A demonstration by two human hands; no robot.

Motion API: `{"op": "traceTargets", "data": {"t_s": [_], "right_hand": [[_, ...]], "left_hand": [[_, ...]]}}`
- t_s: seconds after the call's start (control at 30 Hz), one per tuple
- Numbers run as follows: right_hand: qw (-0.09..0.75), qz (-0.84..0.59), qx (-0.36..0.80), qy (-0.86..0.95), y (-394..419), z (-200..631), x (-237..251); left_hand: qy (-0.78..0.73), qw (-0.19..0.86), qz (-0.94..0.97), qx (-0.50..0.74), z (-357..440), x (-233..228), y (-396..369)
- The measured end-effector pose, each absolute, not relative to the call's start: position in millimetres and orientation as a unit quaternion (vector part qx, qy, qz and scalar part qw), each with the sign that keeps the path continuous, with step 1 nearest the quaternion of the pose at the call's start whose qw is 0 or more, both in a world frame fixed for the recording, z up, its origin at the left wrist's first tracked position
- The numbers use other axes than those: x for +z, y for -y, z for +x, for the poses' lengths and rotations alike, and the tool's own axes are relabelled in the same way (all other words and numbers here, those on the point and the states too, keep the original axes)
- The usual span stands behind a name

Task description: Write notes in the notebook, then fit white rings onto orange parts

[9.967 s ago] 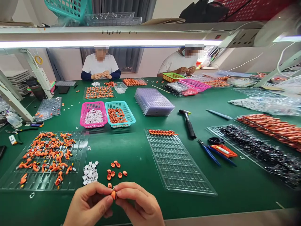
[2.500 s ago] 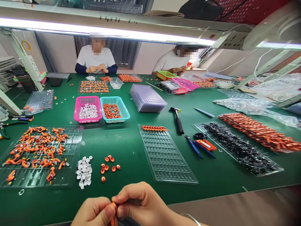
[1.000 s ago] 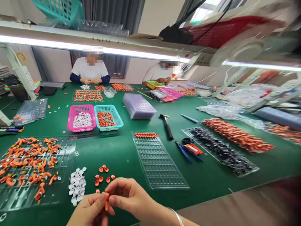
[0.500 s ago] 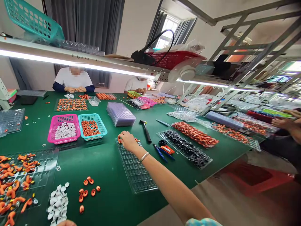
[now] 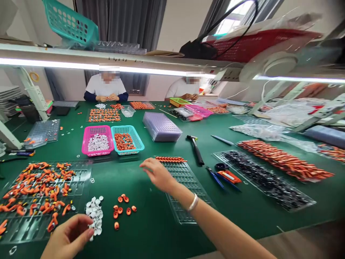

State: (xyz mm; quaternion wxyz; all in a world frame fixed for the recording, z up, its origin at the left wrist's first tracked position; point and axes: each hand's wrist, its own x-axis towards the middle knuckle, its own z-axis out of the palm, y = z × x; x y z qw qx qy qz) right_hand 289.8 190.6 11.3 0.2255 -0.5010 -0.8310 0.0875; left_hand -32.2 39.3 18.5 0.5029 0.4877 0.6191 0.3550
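Observation:
My right hand (image 5: 157, 174) hovers open, fingers spread and holding nothing, over the green mat. It is just left of a clear grid tray (image 5: 185, 187) that has a row of orange parts (image 5: 170, 159) along its far edge. My left hand (image 5: 67, 239) is at the bottom left. Its bent fingertips touch a pile of white caps (image 5: 94, 214), and I cannot tell whether it holds one. A few loose orange rings (image 5: 122, 208) lie to the right of the caps.
A clear tray of mixed orange parts (image 5: 40, 187) lies at left. Behind are a pink basket (image 5: 97, 140), a teal basket (image 5: 127, 139) and a purple tray stack (image 5: 161, 126). A hammer (image 5: 196, 151), blue cutters (image 5: 215, 178) and a tray of black parts (image 5: 266, 180) lie right. Two people sit opposite.
My right hand has drawn back from the row of orange parts, now empty. My left hand has moved up to the white caps. The view has swung back left.

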Motion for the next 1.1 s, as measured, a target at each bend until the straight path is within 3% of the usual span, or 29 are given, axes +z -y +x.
{"op": "traceTargets", "data": {"t_s": [0.23, 0.47, 0.73, 1.1], "right_hand": [[0.248, -0.328, 0.202, 0.889, -116, 222, 2], [0.331, -0.313, 0.29, 0.842, -110, 213, -1], [0.383, -0.336, 0.327, 0.796, -103, 230, -7], [0.399, -0.318, 0.36, 0.781, -80, 198, 3]], "left_hand": [[-0.672, 0.176, 0.672, 0.257, -52, 27, -59], [-0.714, 0.065, 0.669, 0.195, -102, 41, -129], [-0.714, 0.105, 0.672, 0.17, -106, 43, -160], [-0.63, 0.331, 0.599, 0.368, -62, 51, -116]]}}
